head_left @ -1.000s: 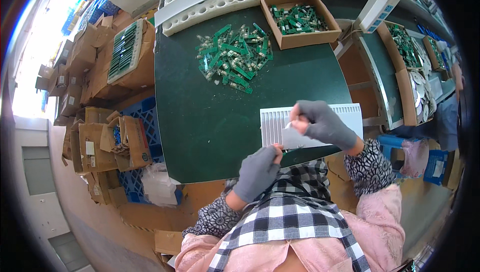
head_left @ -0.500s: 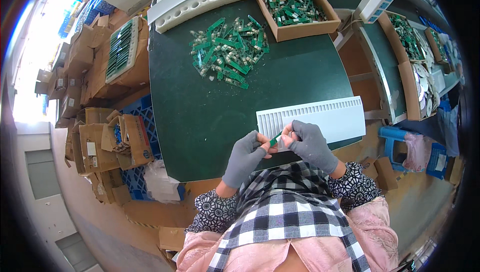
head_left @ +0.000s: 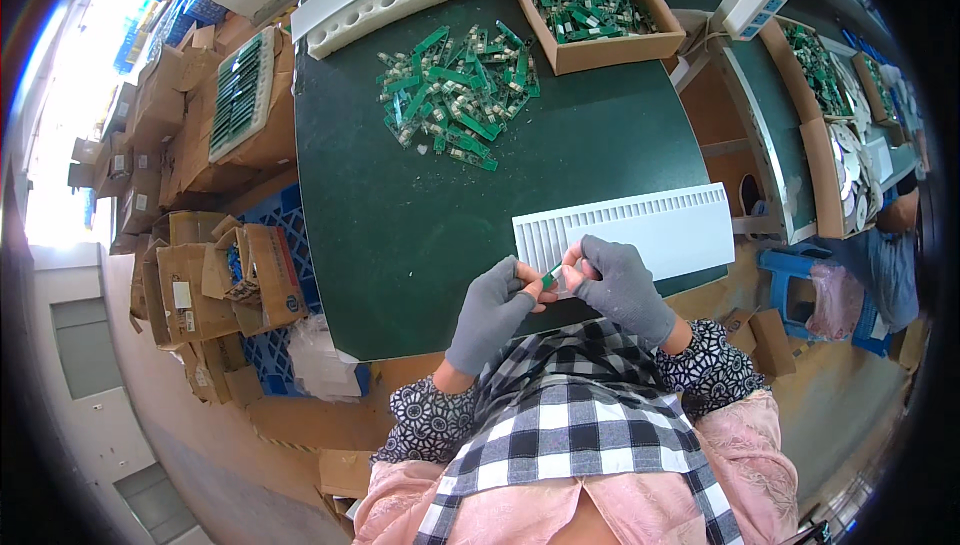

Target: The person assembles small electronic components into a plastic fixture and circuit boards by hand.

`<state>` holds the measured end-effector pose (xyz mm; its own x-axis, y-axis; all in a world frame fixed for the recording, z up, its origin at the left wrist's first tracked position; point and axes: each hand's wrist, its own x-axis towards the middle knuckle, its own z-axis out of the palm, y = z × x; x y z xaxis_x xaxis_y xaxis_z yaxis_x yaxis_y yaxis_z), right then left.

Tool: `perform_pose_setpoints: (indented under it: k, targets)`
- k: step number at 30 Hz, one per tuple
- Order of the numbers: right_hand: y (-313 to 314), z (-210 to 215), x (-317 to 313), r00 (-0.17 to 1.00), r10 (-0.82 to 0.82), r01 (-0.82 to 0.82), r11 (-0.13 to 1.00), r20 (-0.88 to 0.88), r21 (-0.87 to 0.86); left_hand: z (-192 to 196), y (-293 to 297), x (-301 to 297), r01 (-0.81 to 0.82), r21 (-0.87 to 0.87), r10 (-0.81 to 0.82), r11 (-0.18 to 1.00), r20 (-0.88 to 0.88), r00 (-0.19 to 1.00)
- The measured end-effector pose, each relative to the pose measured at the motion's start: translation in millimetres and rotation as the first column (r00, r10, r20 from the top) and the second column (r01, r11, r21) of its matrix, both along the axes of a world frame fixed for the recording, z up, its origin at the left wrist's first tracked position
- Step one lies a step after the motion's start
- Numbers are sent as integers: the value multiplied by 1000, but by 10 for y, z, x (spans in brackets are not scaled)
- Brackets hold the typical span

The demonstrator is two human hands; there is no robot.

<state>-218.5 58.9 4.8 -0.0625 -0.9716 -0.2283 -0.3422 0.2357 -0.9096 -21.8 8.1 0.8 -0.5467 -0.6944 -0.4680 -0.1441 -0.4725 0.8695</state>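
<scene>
My left hand (head_left: 490, 313), in a grey fingerless glove, pinches a small green circuit board (head_left: 547, 282) between thumb and fingertips. My right hand (head_left: 622, 288), gloved the same way, has its fingers closed at the board's other end. A small clear piece (head_left: 561, 285) shows at those right fingertips; its exact kind I cannot make out. Both hands are held close together over the near edge of a white slotted tray (head_left: 675, 237). Farther up the dark green table lies a loose pile of green circuit boards (head_left: 460, 95) with clear parts on them.
An open cardboard box (head_left: 620, 53) of similar boards stands at the far right of the table (head_left: 400, 245). A white foam tray (head_left: 390, 20) with round holes lies at the back left. Cartons (head_left: 195, 290) are stacked left; a person (head_left: 895, 245) is at far right.
Both hands stay almost in place, still pinching at the circuit board, with slight finger movement. The view has shifted slightly. A person's arm has come into sight at the far right.
</scene>
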Motion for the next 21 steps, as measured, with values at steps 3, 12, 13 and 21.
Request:
perform_pose_setpoints:
  k: [3, 12, 13, 21]
  targets:
    - [11, -4, 11, 1000, 3, -3, 1000, -15, -6, 4, 16, 12, -1, -4, 1, 1000, -1, 1000]
    - [-19, -16, 21, 998, -10, 9, 1000, -64, -16, 11, -27, -27, -5, 19, 5, 1000, -11, 1000]
    - [-12, -18, 32, 998, -12, 11, 1000, -68, -20, 4, -16, -22, -8, 1, 8, 1000, -1, 1000]
    - [-97, 73, -163, 977, -144, 122, 982, -155, -144, -9, -9, 32, 37, -38, -40, 999, -76, 996]
